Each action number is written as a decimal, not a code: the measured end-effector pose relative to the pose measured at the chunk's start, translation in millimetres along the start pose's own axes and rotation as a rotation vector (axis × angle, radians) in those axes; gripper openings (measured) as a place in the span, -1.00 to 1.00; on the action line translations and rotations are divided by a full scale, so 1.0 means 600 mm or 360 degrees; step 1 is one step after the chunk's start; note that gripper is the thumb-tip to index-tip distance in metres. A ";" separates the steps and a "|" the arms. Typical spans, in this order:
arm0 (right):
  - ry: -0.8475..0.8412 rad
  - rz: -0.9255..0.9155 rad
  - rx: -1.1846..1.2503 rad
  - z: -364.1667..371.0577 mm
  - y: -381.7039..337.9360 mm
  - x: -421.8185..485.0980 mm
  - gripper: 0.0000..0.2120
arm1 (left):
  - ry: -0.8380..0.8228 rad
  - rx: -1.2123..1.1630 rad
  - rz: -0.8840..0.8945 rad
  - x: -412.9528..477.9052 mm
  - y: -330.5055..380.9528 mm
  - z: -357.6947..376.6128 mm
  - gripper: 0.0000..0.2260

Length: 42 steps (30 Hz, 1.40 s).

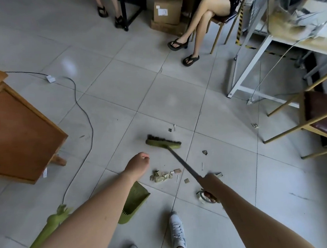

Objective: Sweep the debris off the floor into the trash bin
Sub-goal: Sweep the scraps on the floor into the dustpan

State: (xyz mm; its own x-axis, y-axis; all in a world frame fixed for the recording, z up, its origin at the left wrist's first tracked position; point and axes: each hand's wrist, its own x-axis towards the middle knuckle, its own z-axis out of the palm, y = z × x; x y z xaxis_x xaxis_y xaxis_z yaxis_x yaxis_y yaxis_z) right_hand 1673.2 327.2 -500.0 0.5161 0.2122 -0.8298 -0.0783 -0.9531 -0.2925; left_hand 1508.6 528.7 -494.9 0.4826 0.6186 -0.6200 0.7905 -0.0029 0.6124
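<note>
My right hand [210, 186] grips the dark handle of a green broom. Its brush head [163, 141] rests on the tiled floor ahead of me. My left hand [139, 164] hangs over the floor with curled fingers and nothing in it. Under my left forearm lies a green dustpan [134, 201], its long handle [49, 226] running to the lower left. Crumpled wrappers [161, 177] and small scraps [205, 152] are scattered between broom head and dustpan. A tape roll [201, 198] lies beneath my right hand. No trash bin is in view.
A wooden cabinet [12, 126] stands at the left, with a black cable [83, 114] trailing past it. A seated person's legs [196, 33] and cardboard boxes [167, 8] are ahead. A white table [269, 43] and a chair [322, 119] stand at the right. My white shoes [177, 230] are below.
</note>
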 end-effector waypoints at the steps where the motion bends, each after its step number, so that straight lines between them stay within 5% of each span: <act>1: 0.0007 0.0012 0.0041 -0.013 -0.022 0.014 -0.70 | 0.0021 -0.0046 -0.0004 0.010 0.007 0.000 -0.68; 15: 0.0031 0.0198 0.0061 -0.133 -0.271 0.315 -0.86 | 0.0224 -0.0250 -0.0274 0.200 0.032 -0.007 -0.64; 26: -0.0060 0.0369 0.0099 -0.087 -0.196 0.313 -0.73 | 0.0138 -0.0184 -0.0305 0.211 0.030 0.005 -0.65; 31: -0.0167 0.0100 -0.0121 -0.049 -0.119 0.236 -0.75 | 0.0121 -0.0148 -0.0239 0.181 0.027 0.001 -0.66; 35: -0.0116 0.0172 -0.0258 0.022 -0.048 0.168 -0.76 | 0.0084 -0.0072 -0.0121 0.134 0.014 0.006 -0.66; 42: -0.0130 0.0338 -0.0014 0.110 0.009 0.068 -0.79 | -0.0034 -0.0110 0.0026 0.028 -0.046 0.023 -0.66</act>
State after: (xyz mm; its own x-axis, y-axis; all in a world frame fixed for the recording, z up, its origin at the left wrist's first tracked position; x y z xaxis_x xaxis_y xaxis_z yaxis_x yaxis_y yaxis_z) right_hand 1637.6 345.0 -566.9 0.4181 0.0233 -0.9081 -0.1701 -0.9800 -0.1034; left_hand 1500.2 528.0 -528.7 0.5038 0.6020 -0.6195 0.7549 0.0417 0.6545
